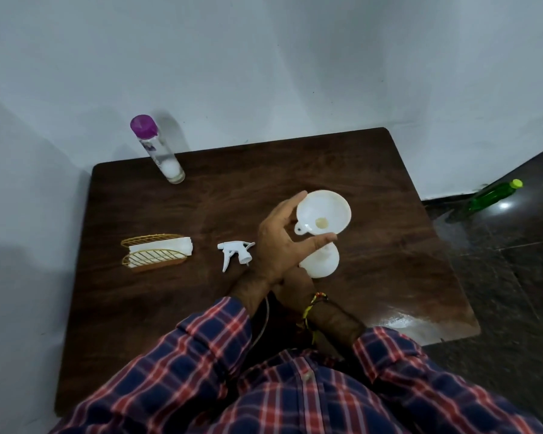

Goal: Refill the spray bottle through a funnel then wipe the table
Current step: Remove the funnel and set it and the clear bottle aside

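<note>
Two hands work at the centre of the dark brown wooden table [201, 195]. The left hand [279, 245] pinches the rim of the white plastic funnel [323, 216] between thumb and forefinger, holding the funnel upright with its spout seated in the neck of the white translucent spray bottle [322, 261]. The right hand [295, 285] lies beneath the left and appears to wrap the bottle body; its fingers are mostly hidden, so the exact grip cannot be told. Judged purpose: one hand steadies the funnel, the other keeps the bottle from tipping during filling.

The white trigger spray head [235, 253] lies detached on the table just left of the hands, leaving the bottle neck open. A gold wire napkin holder [152, 256] with white paper napkins [162, 245] sits further left, within reach for the wiping step. A tall clear cylindrical bottle with a purple cap [157, 148] stands at the far left edge of the table, near the wall. A green plastic bottle with a yellow-green cap [492, 197] stands on the dark tiled floor [499, 277], beyond the right edge and well apart from the hands.

Open table surface lies to the right of the bottle and in front of it. A wet sheen marks the near right corner.
</note>
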`<move>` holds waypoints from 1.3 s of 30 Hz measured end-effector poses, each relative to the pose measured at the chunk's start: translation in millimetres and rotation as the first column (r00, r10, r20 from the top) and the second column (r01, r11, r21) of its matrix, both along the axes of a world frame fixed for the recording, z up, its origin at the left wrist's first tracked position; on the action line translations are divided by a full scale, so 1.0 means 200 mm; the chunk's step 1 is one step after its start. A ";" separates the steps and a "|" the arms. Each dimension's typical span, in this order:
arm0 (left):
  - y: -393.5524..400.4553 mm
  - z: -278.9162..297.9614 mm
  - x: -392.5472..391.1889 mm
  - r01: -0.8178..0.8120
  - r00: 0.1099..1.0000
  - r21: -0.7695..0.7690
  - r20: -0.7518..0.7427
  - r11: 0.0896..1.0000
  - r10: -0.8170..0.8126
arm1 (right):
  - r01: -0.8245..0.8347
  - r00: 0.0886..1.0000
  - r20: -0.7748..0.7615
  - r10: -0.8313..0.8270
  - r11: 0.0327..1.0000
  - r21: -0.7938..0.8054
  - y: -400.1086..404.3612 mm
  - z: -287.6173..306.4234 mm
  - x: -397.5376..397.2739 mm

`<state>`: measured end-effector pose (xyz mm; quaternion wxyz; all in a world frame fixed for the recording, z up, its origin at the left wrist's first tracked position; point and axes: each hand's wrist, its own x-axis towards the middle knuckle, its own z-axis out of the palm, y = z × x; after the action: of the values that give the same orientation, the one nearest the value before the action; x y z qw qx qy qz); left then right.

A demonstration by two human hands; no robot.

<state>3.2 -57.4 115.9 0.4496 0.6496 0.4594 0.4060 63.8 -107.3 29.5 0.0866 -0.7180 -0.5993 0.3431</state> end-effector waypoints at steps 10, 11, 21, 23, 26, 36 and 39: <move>0.25 -0.07 -0.29 -0.223 0.845 -0.430 0.363 0.875 0.394 | -0.010 0.999 0.044 0.016 0.991 -0.132 0.21 0.02 -0.11; 0.28 -0.09 -0.31 -0.223 0.821 -0.464 0.384 0.857 0.422 | -0.020 0.997 0.075 0.032 0.988 -0.153 0.24 0.02 -0.13; 0.65 -0.26 -0.45 -0.335 0.901 -0.497 0.079 0.801 0.427 | -0.163 0.912 0.316 0.263 0.937 -0.309 0.48 -0.02 -0.15; 0.73 -0.30 -0.47 -0.352 0.931 -0.350 -0.224 0.868 0.288 | -0.180 0.900 0.324 0.293 0.924 -0.337 0.49 -0.03 -0.14; 0.91 -0.36 -0.48 -0.237 0.781 -0.151 -0.617 0.960 0.095 | -0.202 0.887 0.327 0.325 0.912 -0.357 0.52 -0.04 -0.13; 1.30 -0.42 -0.30 0.164 0.000 -0.027 -1.000 0.986 -0.028 | -0.206 0.882 0.312 0.354 0.884 -0.419 0.58 -0.05 -0.13; 1.32 -0.45 -0.26 0.175 -0.126 -0.083 -0.990 0.981 -0.061 | -0.216 0.877 0.312 0.367 0.879 -0.426 0.60 -0.05 -0.14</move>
<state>-49.0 207.3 26.6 -0.0341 0.7893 0.5646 -0.2388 35.5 12.3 19.2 -0.2259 -0.6733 -0.6300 0.3143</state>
